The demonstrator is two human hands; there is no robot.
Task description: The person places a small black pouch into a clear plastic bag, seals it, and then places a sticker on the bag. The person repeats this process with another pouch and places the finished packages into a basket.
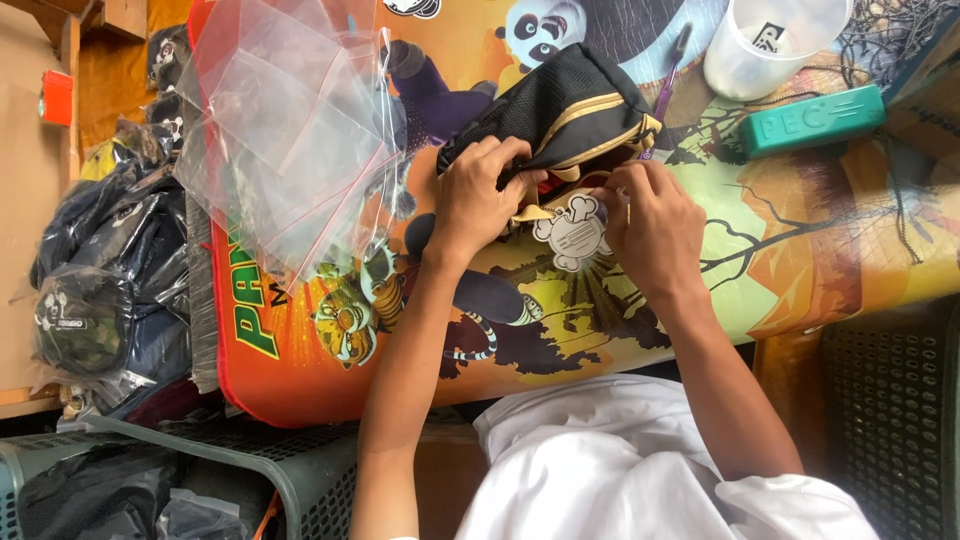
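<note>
Centre frame: left hand [480,195] clamps the black pouch [560,105] on the desk [820,250]. Right hand [650,225] pinches its white tag [572,232]. Clear bags [285,130] lie upper left.

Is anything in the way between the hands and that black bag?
No, nothing visible is. The left hand already grips the black bag at its lower edge, and the right hand pinches the white paper tag hanging off it. The clear plastic bags lie off to one side.
</note>
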